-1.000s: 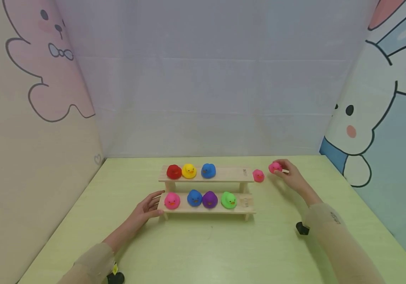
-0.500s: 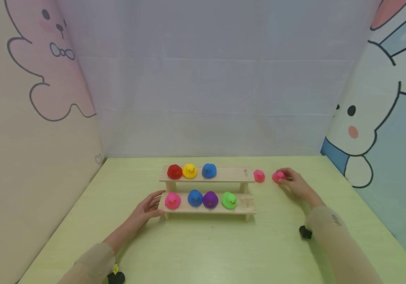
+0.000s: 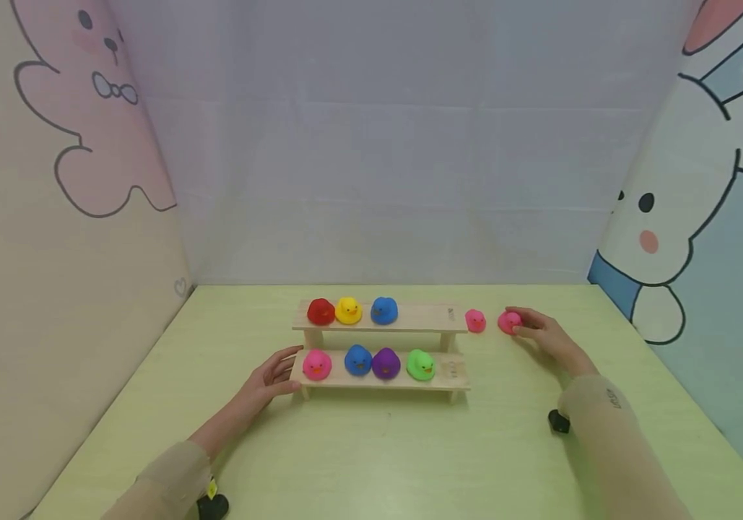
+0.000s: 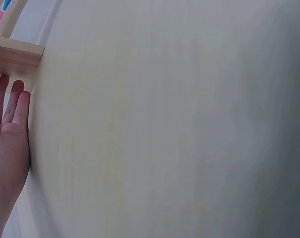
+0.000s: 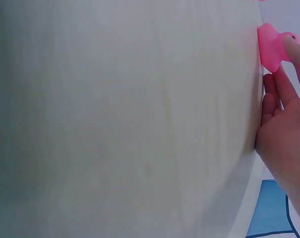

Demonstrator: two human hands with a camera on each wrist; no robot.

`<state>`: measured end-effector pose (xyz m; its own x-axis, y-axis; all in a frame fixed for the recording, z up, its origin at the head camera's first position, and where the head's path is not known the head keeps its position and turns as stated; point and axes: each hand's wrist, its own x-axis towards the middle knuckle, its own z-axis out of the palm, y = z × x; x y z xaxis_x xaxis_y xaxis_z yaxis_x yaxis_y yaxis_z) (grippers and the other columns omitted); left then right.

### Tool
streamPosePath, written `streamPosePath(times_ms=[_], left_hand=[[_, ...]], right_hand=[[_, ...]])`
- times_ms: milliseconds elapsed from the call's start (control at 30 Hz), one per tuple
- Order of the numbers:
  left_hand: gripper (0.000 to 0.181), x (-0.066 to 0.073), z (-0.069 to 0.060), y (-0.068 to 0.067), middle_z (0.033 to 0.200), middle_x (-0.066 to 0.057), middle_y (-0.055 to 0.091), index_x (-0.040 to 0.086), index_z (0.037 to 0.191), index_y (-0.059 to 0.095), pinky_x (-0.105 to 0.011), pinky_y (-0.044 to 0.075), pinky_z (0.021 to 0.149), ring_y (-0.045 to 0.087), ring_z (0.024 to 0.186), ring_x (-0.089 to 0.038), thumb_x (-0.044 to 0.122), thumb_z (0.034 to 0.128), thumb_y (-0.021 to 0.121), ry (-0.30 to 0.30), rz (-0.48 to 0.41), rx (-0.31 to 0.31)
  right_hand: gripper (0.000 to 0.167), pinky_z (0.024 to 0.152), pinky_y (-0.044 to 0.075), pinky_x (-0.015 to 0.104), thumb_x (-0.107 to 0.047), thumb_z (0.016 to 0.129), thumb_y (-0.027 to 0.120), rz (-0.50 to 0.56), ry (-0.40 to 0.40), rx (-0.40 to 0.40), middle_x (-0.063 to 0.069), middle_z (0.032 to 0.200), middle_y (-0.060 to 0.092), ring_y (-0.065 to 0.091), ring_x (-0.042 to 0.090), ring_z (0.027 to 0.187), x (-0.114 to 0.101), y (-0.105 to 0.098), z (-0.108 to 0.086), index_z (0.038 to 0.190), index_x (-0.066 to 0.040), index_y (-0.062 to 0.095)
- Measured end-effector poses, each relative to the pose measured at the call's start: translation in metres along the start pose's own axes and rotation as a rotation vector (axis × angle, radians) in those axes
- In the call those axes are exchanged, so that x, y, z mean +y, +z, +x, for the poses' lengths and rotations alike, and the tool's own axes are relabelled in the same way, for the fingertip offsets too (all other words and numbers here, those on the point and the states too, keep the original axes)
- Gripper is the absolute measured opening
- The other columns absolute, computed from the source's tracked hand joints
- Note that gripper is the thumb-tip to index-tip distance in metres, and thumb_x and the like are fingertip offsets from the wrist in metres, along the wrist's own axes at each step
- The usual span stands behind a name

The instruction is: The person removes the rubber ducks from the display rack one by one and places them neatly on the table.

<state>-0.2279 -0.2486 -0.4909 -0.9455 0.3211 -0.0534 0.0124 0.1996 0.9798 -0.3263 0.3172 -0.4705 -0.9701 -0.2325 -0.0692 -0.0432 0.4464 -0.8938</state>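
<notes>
The right grip [image 3: 549, 338] had a pink toy duck [image 3: 508, 322] pinched between thumb and fingers. That duck was off to the side of the wooden stand [image 3: 369, 383], between 2 and 3 o'clock from its middle. It looked to be sitting on the surface [image 3: 377, 455]. A second pink duck [image 3: 475, 321] sat near it at 9 o'clock, and no hand touched it.

The step in hand seemed to be putting the pinched duck down or picking it up. I could not tell which. If down, the next move called for the thumb and fingers to open softly, so the duck did not tip. If up, it called for a snug pinch and a straight lift, without bumping the other pink one.

The left grip [image 3: 270, 377] was between 8 and 9 o'clock from the stand's middle. Its fingers were loosely spread at the left end of the lower shelf [image 3: 452, 368], maybe to keep it steady. A red duck [image 3: 321, 312] and a yellow duck [image 3: 348, 310] sat together on the upper shelf [image 3: 423, 316], toward 11 o'clock.
</notes>
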Motion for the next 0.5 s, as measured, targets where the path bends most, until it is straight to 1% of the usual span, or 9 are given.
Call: streamPosePath(times_ms=[133,267,433,500], left_hand=[[0.067,0.0000,0.0003,0.0006,0.156,-0.018,0.039,0.016,0.153,0.031,-0.018,0.046,0.103,0.042,0.142,-0.038,0.019,0.0952,0.064,-0.001,0.003,0.000],[0.067,0.0006,0.0011,0.0009,0.156,-0.018,0.039,0.016,0.153,0.031,-0.017,0.047,0.101,0.043,0.141,-0.036,0.019,0.0953,0.064,0.008,-0.001,-0.002],[0.067,0.0010,0.0003,0.0004,0.156,-0.019,0.039,0.015,0.153,0.031,-0.013,0.047,0.098,0.051,0.137,-0.023,0.017,0.0949,0.064,0.013,-0.009,0.001],[0.067,0.0007,0.0003,0.0001,0.156,-0.018,0.039,0.015,0.153,0.031,-0.013,0.047,0.098,0.051,0.136,-0.020,0.017,0.0949,0.064,0.014,-0.008,0.001]], right_hand=[[0.060,0.118,0.012,0.071,-0.022,0.101,0.056,0.001,0.003,-0.005,0.025,0.160,0.025,0.019,0.046,0.147,0.0006,-0.0010,-0.0010,0.153,-0.005,0.032],[0.060,0.118,0.011,0.070,-0.022,0.101,0.056,0.001,0.000,0.000,0.024,0.161,0.025,0.018,0.045,0.148,0.0005,-0.0017,-0.0020,0.153,-0.006,0.032],[0.060,0.118,0.011,0.071,-0.023,0.101,0.056,-0.002,0.004,-0.006,0.024,0.162,0.023,0.017,0.045,0.149,-0.0013,-0.0008,-0.0022,0.154,-0.007,0.032],[0.060,0.118,0.010,0.071,-0.023,0.101,0.055,-0.009,0.004,-0.007,0.023,0.162,0.022,0.017,0.045,0.149,-0.0019,-0.0007,-0.0021,0.154,-0.008,0.032]])
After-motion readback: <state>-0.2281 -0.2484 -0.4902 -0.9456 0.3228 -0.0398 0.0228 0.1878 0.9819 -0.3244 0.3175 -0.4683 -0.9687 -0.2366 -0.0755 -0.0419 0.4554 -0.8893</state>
